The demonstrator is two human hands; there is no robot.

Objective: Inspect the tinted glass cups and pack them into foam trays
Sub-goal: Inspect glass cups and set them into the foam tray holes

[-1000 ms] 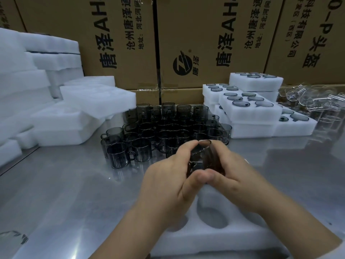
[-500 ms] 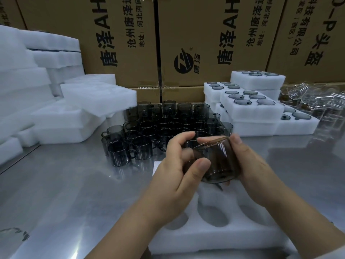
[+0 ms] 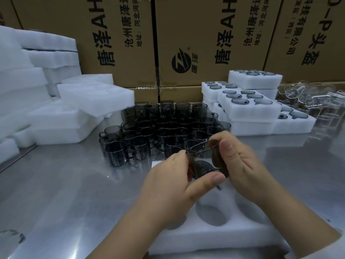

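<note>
Grips one tinted glass cup (image 3: pixel 203 162) in both hands, clear of the counter (image 3: pixel 65 193) and over the far end of a foam tray (image 3: pixel 205 242) lying nearest the body. Left hand (image 3: pixel 168 186) curled at the cup's left side, thumb stretched across beneath the base; right hand (image 3: pixel 242 165) wrapped round the right side, thumb upright against the rim. Tilted, rim uppermost, with the round base showing through the dark glass (handle hidden behind the fingers, so no telling which way it points). Below the wrists, two round pockets of the tray in plain sight; a third half covered by the left forearm, much of the remaining tray masked by both arms. Directly behind the held cup, a crowd of tinted cups (image 3: pixel 164 128) standing upright and packed close on the counter, its nearest row partly blocked by the knuckles. To the right of that crowd, filled foam trays (image 3: pixel 250 111) stacked in steps, cup rims showing in their pockets; beyond them, a heap of clear glassware (image 3: pixel 308 96), blurred. To the left, loose piles of white foam blocks (image 3: pixel 74 113). Along the back, printed cardboard cartons (image 3: pixel 205 34) closing off the counter.
</note>
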